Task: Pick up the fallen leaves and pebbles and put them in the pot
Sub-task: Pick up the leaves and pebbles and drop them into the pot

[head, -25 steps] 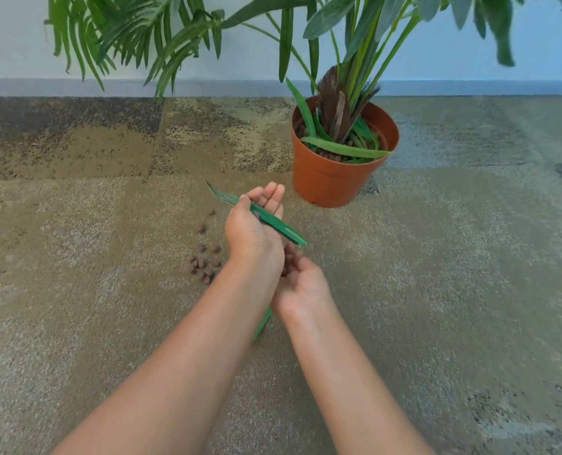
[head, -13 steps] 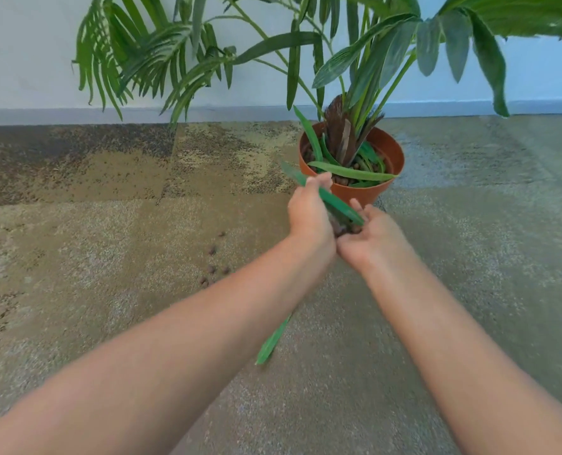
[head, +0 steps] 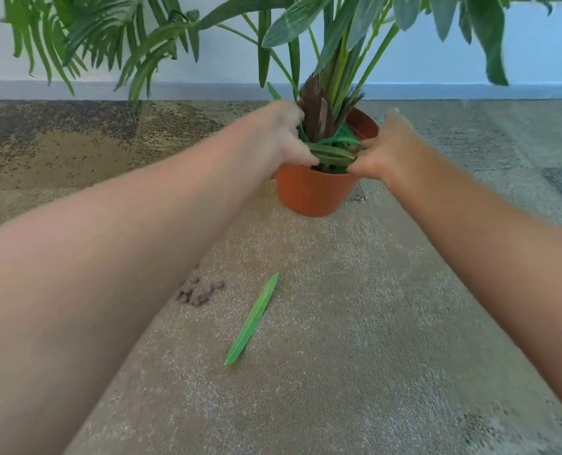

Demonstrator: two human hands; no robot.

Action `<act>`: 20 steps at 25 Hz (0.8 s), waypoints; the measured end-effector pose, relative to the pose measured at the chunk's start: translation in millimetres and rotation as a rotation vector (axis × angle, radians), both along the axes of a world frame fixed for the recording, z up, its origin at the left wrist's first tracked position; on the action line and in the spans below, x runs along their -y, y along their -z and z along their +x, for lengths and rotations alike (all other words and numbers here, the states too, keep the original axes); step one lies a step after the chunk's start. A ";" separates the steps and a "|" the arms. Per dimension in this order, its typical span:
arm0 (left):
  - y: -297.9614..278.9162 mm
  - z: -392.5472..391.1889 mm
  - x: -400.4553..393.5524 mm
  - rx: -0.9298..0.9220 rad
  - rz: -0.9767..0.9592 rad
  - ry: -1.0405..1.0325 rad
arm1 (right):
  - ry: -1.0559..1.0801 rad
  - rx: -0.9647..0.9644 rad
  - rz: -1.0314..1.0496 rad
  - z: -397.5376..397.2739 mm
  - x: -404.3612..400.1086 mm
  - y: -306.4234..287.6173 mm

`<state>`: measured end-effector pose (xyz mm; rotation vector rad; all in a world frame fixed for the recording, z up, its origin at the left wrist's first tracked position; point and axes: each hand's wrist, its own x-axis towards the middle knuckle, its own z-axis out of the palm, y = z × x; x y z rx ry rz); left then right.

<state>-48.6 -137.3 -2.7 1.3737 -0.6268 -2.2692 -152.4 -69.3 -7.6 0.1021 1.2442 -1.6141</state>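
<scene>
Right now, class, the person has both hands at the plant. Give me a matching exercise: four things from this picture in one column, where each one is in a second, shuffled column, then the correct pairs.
Things:
1. terracotta-orange plastic pot
2. long green fallen leaf
3. cluster of small brown pebbles
4. left hand

Places:
A. flat on the carpet, between the two forearms
B. at the pot's rim, on its left side
C. on the carpet beside the left forearm
D. upright on the carpet near the wall

Pairs: 1-D, 2-A, 3-C, 4-B
</scene>
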 end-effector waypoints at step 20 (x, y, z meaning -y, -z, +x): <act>150.6 191.4 -4.3 0.989 -0.757 0.301 | -1.424 -1.814 0.042 91.4 -110.7 162.0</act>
